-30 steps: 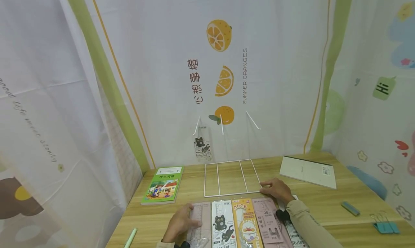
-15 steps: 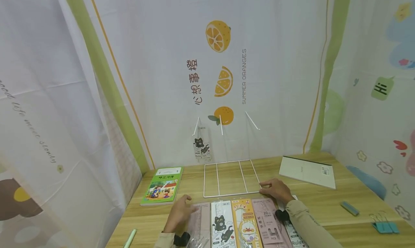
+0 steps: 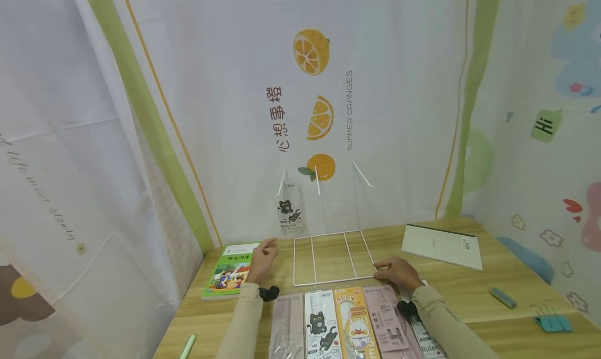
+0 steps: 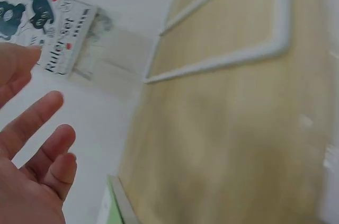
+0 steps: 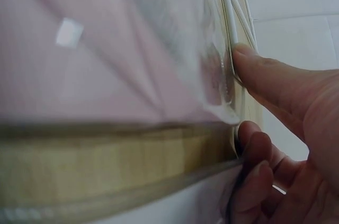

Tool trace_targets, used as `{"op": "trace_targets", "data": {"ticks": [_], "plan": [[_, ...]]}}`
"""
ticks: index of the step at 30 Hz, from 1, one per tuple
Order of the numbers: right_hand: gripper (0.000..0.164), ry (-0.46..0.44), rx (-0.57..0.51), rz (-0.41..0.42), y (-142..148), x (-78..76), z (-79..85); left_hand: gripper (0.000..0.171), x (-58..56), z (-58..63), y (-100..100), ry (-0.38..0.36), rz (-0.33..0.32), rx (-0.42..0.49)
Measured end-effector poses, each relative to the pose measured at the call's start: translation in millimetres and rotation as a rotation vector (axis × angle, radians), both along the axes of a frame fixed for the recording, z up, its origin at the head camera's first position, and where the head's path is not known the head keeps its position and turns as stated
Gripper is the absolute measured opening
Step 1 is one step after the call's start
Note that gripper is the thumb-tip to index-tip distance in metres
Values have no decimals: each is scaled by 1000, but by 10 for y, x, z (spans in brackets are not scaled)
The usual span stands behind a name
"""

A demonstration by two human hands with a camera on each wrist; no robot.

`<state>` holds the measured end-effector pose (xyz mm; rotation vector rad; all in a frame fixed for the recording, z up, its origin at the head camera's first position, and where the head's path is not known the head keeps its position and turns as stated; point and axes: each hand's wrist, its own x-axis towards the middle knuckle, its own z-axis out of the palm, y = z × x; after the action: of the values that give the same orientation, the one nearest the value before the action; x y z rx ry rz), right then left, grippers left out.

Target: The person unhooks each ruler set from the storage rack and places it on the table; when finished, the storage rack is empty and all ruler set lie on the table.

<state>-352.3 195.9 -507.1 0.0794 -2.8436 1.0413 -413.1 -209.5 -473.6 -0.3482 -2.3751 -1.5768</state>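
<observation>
My left hand (image 3: 264, 259) is raised by the green book, fingers apart and holding nothing. In the left wrist view the hanging ruler set (image 4: 50, 28) is just past its fingertips. That packet, printed with black cats, hangs from the left hook of a white wire display rack (image 3: 327, 283), whose base lies on the table. My right hand (image 3: 398, 273) holds the base's near right corner, with the thumb (image 5: 259, 68) against the wire and the other fingers curled below. Several packaged ruler sets lie side by side in front: pink (image 3: 287, 317), cat-printed white (image 3: 321, 322), yellow duck (image 3: 357, 322), another pink (image 3: 389, 317).
A green storybook (image 3: 230, 273) lies at the left and a pale notepad (image 3: 441, 247) at the back right. A green pen (image 3: 188, 346) is near the front left. An eraser-like bar (image 3: 502, 297) and teal binder clips (image 3: 553, 323) sit at the right. A printed curtain (image 3: 385, 114) hangs behind.
My left hand has left the pink ruler set and moved up and forward, toward the hanging packet. My right hand has stayed at the rack's corner. The head view has shifted slightly.
</observation>
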Motion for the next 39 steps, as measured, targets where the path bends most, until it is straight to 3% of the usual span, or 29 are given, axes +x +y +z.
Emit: {"op": "trace_targets", "data": {"ticks": [3,7,14,23,32,39], "plan": [[39,-12,-15,-4,3,1,10,43,-155,192,49,-6,2,55],[39,-19,-11,-7,5,12,9,50,-315,482,132,-77,-3,91],[37,-16,-26,-21,-20,2,-22,54,-453,800,216,-92,-21,116],[36,-17,-15,-43,-19,13,-51,51,-543,913,265,-96,-59,177],[35,-9,-19,-41,-35,20,-44,52,-530,971,306,-120,-138,168],[37,3,-3,-43,-14,22,-44,47,-501,984,343,-124,-106,218]]}}
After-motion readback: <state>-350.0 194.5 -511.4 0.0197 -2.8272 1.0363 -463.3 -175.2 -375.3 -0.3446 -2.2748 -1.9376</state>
